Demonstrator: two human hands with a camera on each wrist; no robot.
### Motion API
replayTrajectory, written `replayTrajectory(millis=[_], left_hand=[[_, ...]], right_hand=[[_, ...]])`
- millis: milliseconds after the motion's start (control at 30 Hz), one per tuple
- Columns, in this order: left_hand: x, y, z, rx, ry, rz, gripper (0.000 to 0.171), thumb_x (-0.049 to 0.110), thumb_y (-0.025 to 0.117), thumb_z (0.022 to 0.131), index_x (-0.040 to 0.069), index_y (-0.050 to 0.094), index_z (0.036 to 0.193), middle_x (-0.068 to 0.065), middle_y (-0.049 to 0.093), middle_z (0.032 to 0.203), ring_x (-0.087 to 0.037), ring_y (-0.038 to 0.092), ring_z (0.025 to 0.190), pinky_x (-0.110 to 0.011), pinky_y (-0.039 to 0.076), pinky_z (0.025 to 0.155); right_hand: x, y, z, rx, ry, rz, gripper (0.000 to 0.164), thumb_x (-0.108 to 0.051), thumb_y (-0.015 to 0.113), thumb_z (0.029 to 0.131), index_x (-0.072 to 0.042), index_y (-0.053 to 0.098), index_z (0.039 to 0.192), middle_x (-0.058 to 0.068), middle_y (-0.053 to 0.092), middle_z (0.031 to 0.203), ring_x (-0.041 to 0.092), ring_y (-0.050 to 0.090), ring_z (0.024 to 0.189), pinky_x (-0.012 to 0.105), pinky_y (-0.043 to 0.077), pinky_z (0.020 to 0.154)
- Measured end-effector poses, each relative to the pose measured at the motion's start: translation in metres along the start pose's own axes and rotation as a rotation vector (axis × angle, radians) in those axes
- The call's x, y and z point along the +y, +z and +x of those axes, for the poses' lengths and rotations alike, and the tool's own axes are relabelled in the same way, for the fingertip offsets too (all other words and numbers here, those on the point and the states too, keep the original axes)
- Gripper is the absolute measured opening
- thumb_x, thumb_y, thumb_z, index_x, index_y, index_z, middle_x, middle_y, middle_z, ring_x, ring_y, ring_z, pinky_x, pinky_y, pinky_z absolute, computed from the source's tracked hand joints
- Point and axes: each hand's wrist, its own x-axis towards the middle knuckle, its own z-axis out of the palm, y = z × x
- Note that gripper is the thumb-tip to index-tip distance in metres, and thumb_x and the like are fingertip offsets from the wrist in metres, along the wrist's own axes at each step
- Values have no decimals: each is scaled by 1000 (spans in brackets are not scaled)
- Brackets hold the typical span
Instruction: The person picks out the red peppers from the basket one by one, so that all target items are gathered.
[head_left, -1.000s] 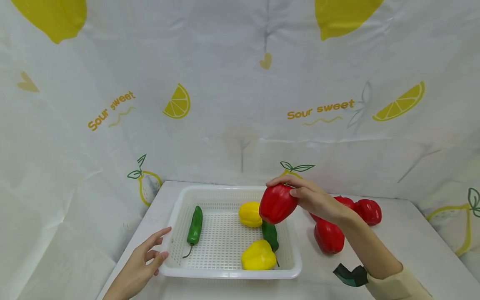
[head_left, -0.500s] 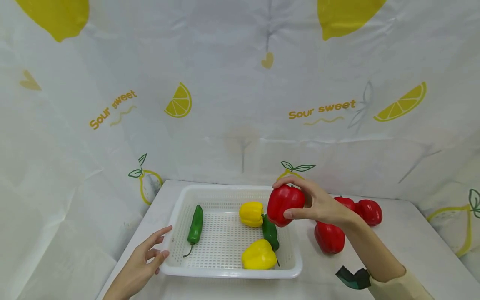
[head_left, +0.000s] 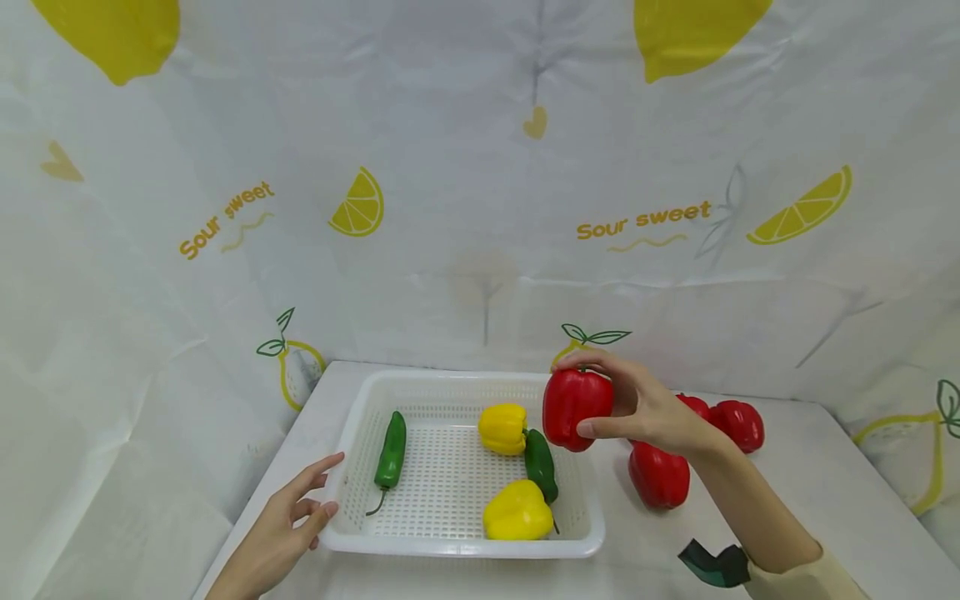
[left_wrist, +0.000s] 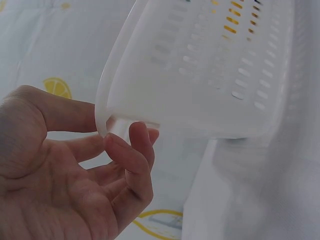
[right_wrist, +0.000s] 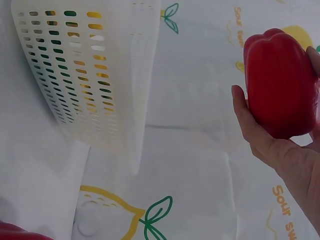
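My right hand grips a red bell pepper, thumb on its near side and fingers over the top. The pepper is held upright above the right wall of a white perforated basket; the right wrist view also shows this red bell pepper off the table. At the basket's left end my left hand holds the rim, its fingers curled against the edge in the left wrist view. Inside lie two yellow bell peppers, one farther back and one nearer, and two green chili peppers, left and right.
Several red bell peppers lie on the white table right of the basket, the nearest red pepper close to its wall. Behind stands a white lemon-print cloth. A dark strap sticks out by the right sleeve.
My right hand has moved slightly right with the red bell pepper, which has turned from tilted to upright. The left hand stays at the basket's rim.
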Motion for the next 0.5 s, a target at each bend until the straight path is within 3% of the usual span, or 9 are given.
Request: replayTrajectory(millis=[267, 500], left_hand=[[0, 0, 0, -10, -16, 0, 68, 6, 72, 102, 13, 44, 164, -29, 52, 147, -9, 63, 77, -25, 54, 62], [0, 0, 0, -9, -15, 3, 68, 6, 72, 102, 13, 45, 164, -29, 53, 146, -9, 63, 77, -25, 54, 61]], right_hand=[[1, -4, -6, 16, 32, -37, 76, -6, 81, 90, -9, 46, 158, -9, 57, 151, 13, 59, 134, 42, 68, 89], [-1, -7, -8, 31, 47, -44, 70, -7, 76, 94, -12, 46, 157, -8, 56, 151, 12, 58, 134, 40, 68, 90]])
